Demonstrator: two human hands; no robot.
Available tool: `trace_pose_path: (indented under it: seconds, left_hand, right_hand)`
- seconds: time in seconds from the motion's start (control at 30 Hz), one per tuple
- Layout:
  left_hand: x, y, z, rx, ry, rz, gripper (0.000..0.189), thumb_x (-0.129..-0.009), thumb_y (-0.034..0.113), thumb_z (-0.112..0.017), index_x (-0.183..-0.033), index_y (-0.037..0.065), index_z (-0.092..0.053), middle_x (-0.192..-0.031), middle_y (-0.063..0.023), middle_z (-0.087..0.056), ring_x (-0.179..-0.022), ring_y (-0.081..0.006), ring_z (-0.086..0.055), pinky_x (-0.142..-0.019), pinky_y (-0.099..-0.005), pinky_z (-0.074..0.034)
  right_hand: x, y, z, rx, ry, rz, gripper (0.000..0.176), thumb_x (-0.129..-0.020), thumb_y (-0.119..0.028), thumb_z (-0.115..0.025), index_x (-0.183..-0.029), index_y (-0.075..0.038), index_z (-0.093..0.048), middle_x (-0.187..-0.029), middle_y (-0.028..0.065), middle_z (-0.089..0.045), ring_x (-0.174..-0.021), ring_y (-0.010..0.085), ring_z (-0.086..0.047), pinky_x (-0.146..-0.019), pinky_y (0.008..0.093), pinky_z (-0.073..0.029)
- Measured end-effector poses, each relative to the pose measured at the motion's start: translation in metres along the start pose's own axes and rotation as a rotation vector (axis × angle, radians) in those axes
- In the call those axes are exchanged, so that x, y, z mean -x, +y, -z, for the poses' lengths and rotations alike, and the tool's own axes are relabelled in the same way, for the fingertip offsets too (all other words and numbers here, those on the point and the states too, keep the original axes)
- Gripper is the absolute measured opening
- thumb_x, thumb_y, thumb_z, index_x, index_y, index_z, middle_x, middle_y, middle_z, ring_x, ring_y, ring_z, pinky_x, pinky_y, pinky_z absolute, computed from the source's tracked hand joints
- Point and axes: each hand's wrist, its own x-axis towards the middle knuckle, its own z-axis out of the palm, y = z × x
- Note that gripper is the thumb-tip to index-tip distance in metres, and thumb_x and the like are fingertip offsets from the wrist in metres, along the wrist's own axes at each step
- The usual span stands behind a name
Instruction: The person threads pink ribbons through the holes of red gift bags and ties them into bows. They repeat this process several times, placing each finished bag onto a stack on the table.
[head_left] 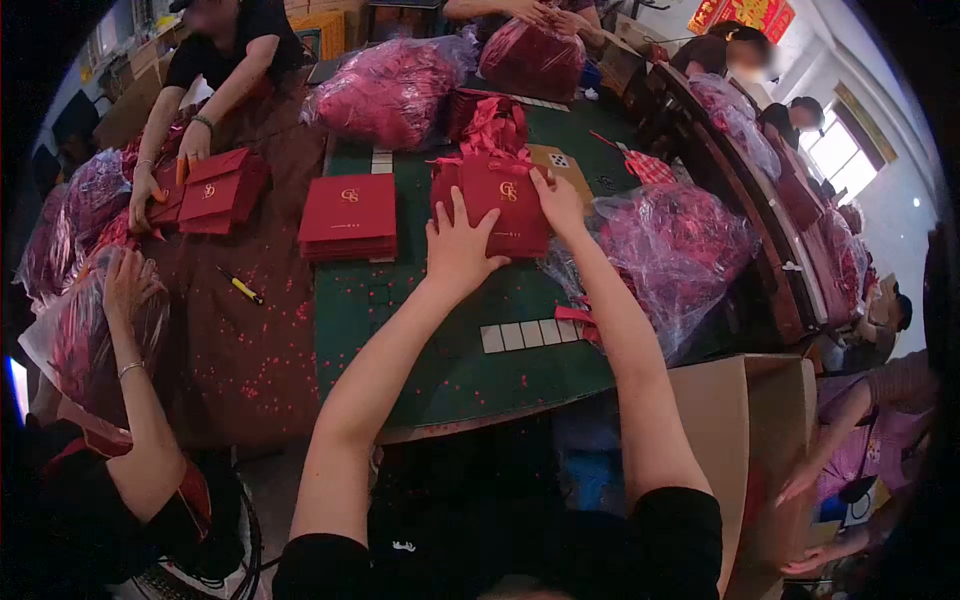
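Note:
A stack of red gift bags [516,211] with gold lettering lies in front of me on the green table covering. My left hand [462,240] rests on its left side, fingers spread and lying flat, so it is open. At the right edge, my right hand [560,205] has its fingers closed around the side of the top bag. Red ribbons [495,125] lie bunched just behind the stack. Left of my hands is a neat second stack of red bags [348,215] with the same gold lettering.
Plastic sacks of red material stand behind [385,95] and to the right [680,245]. A yellow cutter knife [241,285] lies on the brown cloth [240,350] among red scraps. Co-workers handle bags at left and behind. An open cardboard box [705,420] stands by my right arm.

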Motion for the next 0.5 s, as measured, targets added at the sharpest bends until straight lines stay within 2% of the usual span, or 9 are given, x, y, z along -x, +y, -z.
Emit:
trace_pose_path:
  seconds: [0.03, 0.07, 0.13, 0.17, 0.2, 0.27, 0.3, 0.37, 0.5]
  left_hand:
    - [0.002, 0.001, -0.001, 0.007, 0.034, -0.008, 0.079, -0.069, 0.043, -0.078, -0.138, 0.027, -0.044, -0.148, -0.0292, -0.023, -0.128, -0.0504, -0.035, -0.102, -0.0525, -0.036]
    - [0.003, -0.001, -0.003, 0.006, 0.034, -0.013, 0.079, -0.069, 0.043, -0.078, -0.138, 0.027, -0.044, -0.148, -0.0292, -0.023, -0.128, -0.0504, -0.035, -0.102, -0.0525, -0.036]
    - [0.003, -0.008, -0.009, 0.121, 0.105, -0.054, 0.08, -0.067, 0.036, -0.081, -0.137, 0.027, -0.044, -0.147, -0.0287, -0.025, -0.125, -0.051, -0.039, -0.1, -0.0495, -0.039]
    - [0.003, -0.011, -0.013, 0.112, 0.159, -0.061, 0.08, -0.066, 0.032, -0.082, -0.137, 0.026, -0.045, -0.145, -0.0281, -0.03, -0.121, -0.0467, -0.045, -0.097, -0.0478, -0.041]
    - [0.004, -0.012, -0.013, 0.108, 0.156, -0.064, 0.08, -0.066, 0.032, -0.082, -0.137, 0.026, -0.045, -0.145, -0.0281, -0.03, -0.121, -0.0467, -0.045, -0.097, -0.0478, -0.041]
    - [0.005, -0.016, -0.011, 0.149, 0.263, -0.111, 0.076, -0.067, 0.031, -0.081, -0.136, 0.025, -0.047, -0.142, -0.0274, -0.034, -0.118, -0.0408, -0.049, -0.094, -0.0476, -0.042]
    - [0.005, -0.017, -0.011, 0.144, 0.265, -0.11, 0.076, -0.067, 0.031, -0.081, -0.136, 0.025, -0.047, -0.142, -0.0274, -0.034, -0.118, -0.0408, -0.049, -0.094, -0.0476, -0.042]
    - [0.007, -0.016, -0.011, 0.174, 0.365, -0.123, 0.073, -0.068, 0.031, -0.08, -0.134, 0.023, -0.049, -0.14, -0.0245, -0.039, -0.116, -0.0367, -0.051, -0.092, -0.0465, -0.043]
    - [0.005, -0.021, -0.02, 0.176, 0.383, -0.111, 0.068, -0.069, 0.029, -0.079, -0.131, 0.022, -0.052, -0.139, -0.0217, -0.041, -0.118, -0.0371, -0.049, -0.093, -0.0456, -0.042]
  right_hand:
    - [-0.008, 0.013, -0.017, -0.239, 0.015, 0.062, 0.054, -0.088, -0.05, -0.059, -0.095, 0.003, -0.065, -0.088, 0.0182, -0.068, -0.08, 0.032, -0.065, -0.074, 0.0379, -0.05]
    - [-0.014, 0.031, -0.025, -0.24, 0.02, 0.06, 0.054, -0.088, -0.05, -0.059, -0.095, 0.003, -0.065, -0.088, 0.0182, -0.068, -0.08, 0.032, -0.065, -0.074, 0.0379, -0.05]
    - [-0.003, 0.018, -0.022, -0.547, -0.024, -0.116, 0.043, -0.088, -0.038, -0.065, -0.101, 0.003, -0.063, -0.088, 0.0113, -0.068, -0.079, 0.0152, -0.063, -0.071, 0.0276, -0.05]
    - [-0.011, 0.028, -0.031, -0.585, 0.031, -0.115, 0.035, -0.084, -0.029, -0.071, -0.097, 0.003, -0.065, -0.086, 0.0105, -0.067, -0.076, 0.0171, -0.063, -0.07, 0.0302, -0.05]
    - [-0.009, 0.026, -0.029, -0.589, 0.033, -0.118, 0.035, -0.084, -0.029, -0.071, -0.097, 0.003, -0.065, -0.086, 0.0105, -0.067, -0.076, 0.0171, -0.063, -0.07, 0.0302, -0.05]
    - [-0.004, 0.008, -0.017, -1.095, -0.087, -0.24, 0.026, -0.085, -0.02, -0.07, -0.098, 0.002, -0.065, -0.087, 0.0078, -0.067, -0.076, 0.0157, -0.062, -0.069, 0.028, -0.05]
    - [-0.002, -0.004, -0.009, -1.131, -0.103, -0.284, 0.021, -0.086, -0.014, -0.07, -0.1, 0.001, -0.065, -0.088, 0.0061, -0.066, -0.076, 0.0139, -0.062, -0.069, 0.0262, -0.05]
    - [-0.009, 0.0, -0.014, -1.113, -0.099, -0.249, 0.022, -0.085, -0.014, -0.07, -0.1, 0.001, -0.064, -0.088, 0.0064, -0.066, -0.076, 0.0136, -0.062, -0.069, 0.0262, -0.05]
    - [-0.017, 0.003, -0.019, -1.09, -0.085, -0.236, 0.025, -0.085, -0.015, -0.07, -0.102, 0.003, -0.063, -0.088, 0.0071, -0.066, -0.077, 0.0135, -0.061, -0.069, 0.0253, -0.05]
